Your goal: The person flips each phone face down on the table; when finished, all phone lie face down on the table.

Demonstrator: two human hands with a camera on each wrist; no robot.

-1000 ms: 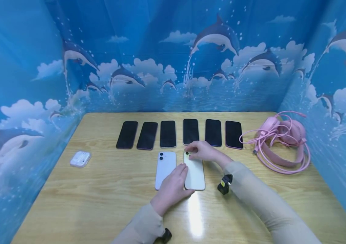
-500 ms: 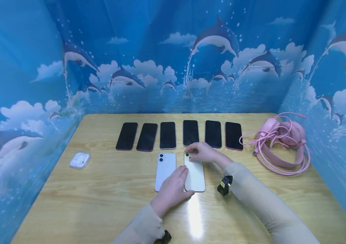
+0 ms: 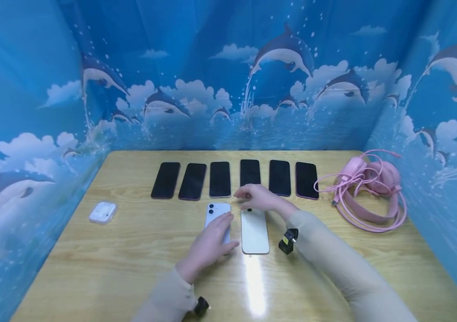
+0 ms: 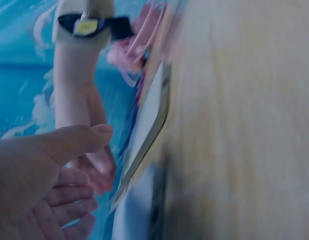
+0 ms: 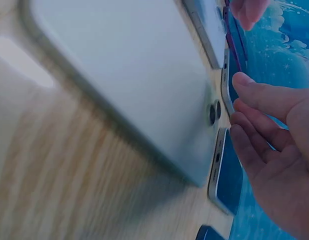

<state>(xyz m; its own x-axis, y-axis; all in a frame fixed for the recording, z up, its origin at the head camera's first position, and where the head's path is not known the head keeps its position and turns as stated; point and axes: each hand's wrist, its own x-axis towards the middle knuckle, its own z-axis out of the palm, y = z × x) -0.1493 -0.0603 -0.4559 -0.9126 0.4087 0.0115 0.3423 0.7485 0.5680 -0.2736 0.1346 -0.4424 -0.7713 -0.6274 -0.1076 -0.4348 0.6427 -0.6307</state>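
Observation:
A pale yellow-white phone (image 3: 254,235) lies back up on the wooden table, its camera end partly covered by my right hand (image 3: 258,197) in the head view. Seen from the right wrist, that hand's bent fingers (image 5: 252,142) are just off the camera end and grip nothing. To the left lies a pale lilac phone (image 3: 217,209), also back up. My left hand (image 3: 208,246) hovers over its lower part, hiding much of it. In the left wrist view the left thumb (image 4: 89,139) and loosely bent fingers have nothing between them.
Several dark phones (image 3: 220,179) lie screen up in a row along the back. Pink headphones (image 3: 391,179) with a tangled cable sit at the right. A clear case with white earphones (image 3: 103,212) lies at the left. A dolphin-print cloth surrounds the table.
My left hand has moved left, off the edge of the pale yellow-white phone and over the lilac one. The right hand has shifted slightly left and come away from the phone's camera end.

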